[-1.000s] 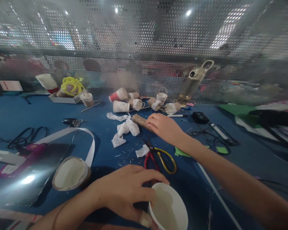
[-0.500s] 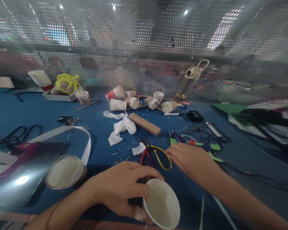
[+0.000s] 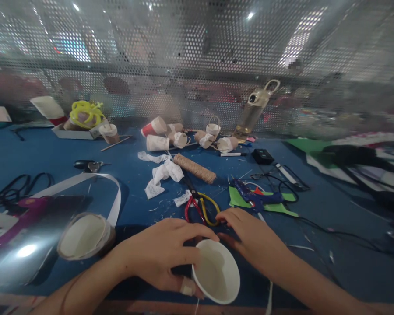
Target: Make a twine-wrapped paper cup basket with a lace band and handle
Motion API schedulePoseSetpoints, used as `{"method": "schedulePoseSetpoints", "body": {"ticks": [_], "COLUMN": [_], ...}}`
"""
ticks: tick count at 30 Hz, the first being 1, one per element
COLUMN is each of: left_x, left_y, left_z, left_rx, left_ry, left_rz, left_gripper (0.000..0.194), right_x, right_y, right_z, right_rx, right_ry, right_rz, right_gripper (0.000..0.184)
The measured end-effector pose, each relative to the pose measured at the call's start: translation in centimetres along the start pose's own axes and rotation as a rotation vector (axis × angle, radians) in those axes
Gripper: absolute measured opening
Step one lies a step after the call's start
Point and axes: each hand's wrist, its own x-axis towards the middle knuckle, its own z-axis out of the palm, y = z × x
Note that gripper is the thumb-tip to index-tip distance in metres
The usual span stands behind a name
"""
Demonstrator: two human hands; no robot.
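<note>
My left hand [image 3: 166, 256] grips a white paper cup [image 3: 218, 273] from its left side, near the front edge of the table. The cup is tilted, its mouth facing up towards me. My right hand [image 3: 249, 238] is just right of the cup, thumb apart from its bent fingers and no object visible in it. Its fingertips are beside the yellow handle of a pair of scissors [image 3: 193, 195] with one red and one yellow handle. Beyond the scissors lie a roll of brown twine [image 3: 194, 168] and crumpled white lace [image 3: 164, 175].
On the left are a twine-edged cup [image 3: 83, 236], a purple glue gun [image 3: 22, 214] and white ribbon [image 3: 120, 192]. A blue glue gun [image 3: 259, 197] lies on green paper at right. Several small cups and a bottle [image 3: 254, 107] stand by the perforated metal screen [image 3: 190, 57].
My right hand has moved left and nearer the cup, its thumb and fingers parting. The scissors have shifted slightly left. The blue glue gun is uncovered. My left hand keeps its hold on the cup.
</note>
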Motion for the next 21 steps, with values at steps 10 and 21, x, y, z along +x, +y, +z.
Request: {"method": "schedulePoseSetpoints", "body": {"ticks": [10, 21], "left_x": [-0.1, -0.2], "left_y": [-0.1, -0.5], "left_z": [0.1, -0.1], "left_rx": [0.031, 0.126], "left_ry": [0.04, 0.082], "left_rz": [0.003, -0.086], "left_gripper": [0.024, 0.031], "right_x": [1.9, 1.3], "right_y": [-3.1, -0.5], "right_z": [-1.4, -3.0], "right_rx": [-0.483, -0.516], "right_ry": [-0.083, -0.058], "right_rz": [0.068, 0.047], "right_gripper": [0.029, 0.026]}}
